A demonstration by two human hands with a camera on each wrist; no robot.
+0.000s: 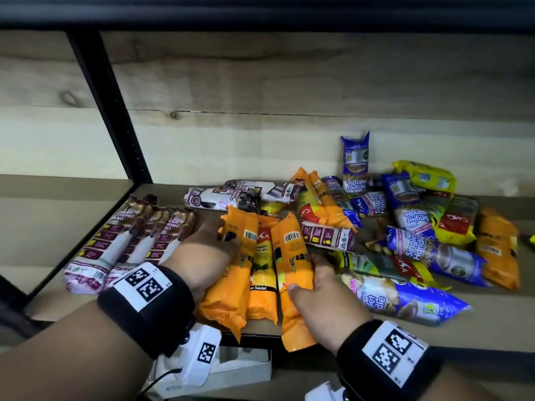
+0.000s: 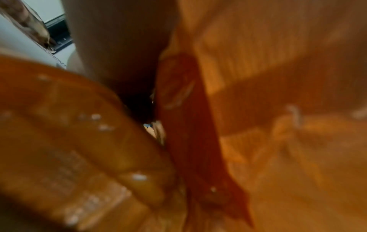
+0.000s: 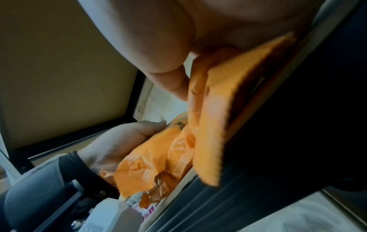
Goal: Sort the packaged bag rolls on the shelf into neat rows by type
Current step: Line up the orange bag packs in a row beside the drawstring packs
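Observation:
Three orange bag-roll packs lie side by side at the shelf's front edge, their near ends hanging over it. My left hand (image 1: 211, 253) grips the left orange pack (image 1: 228, 287) from its left side, fingers curled over its top. My right hand (image 1: 315, 287) grips the right orange pack (image 1: 289, 256), thumb on its face and fingers behind its right side. The middle orange pack (image 1: 262, 273) sits squeezed between them. The left wrist view is a blur of orange wrapper (image 2: 258, 78). In the right wrist view my thumb (image 3: 158, 55) presses the right orange pack (image 3: 214, 109).
Three purple-and-white drawstring packs (image 1: 115, 244) lie in a row at the left. A loose pile fills the right: blue singlet-handle packs (image 1: 411, 215), yellow packs (image 1: 428, 178), more orange packs (image 1: 498, 247). A black upright post (image 1: 110, 111) bounds the left. A white box (image 1: 231, 369) sits below the shelf.

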